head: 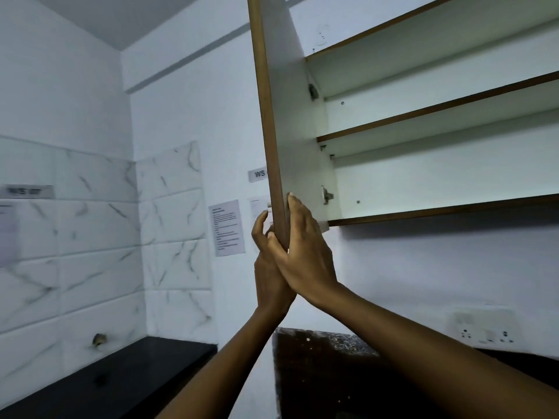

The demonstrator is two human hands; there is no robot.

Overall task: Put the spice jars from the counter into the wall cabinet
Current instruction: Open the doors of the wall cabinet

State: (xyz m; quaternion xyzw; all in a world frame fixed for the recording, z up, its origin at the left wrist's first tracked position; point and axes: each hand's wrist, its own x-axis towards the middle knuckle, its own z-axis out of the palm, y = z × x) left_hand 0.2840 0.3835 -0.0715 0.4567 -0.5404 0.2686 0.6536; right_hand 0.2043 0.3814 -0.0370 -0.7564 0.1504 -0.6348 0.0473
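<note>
The wall cabinet stands open, with white shelves edged in brown and nothing on them that I can see. Its door swings out to the left, edge-on to me. My left hand wraps around the door's lower brown edge from the outside. My right hand presses flat against the door's inner face at the same bottom corner, thumb hooked around the edge. The two hands touch each other. No spice jars are in view.
A black counter runs along the marble-tiled wall at lower left. A dark speckled counter lies below the cabinet. A wall socket sits at the right. Paper notices hang on the wall behind the door.
</note>
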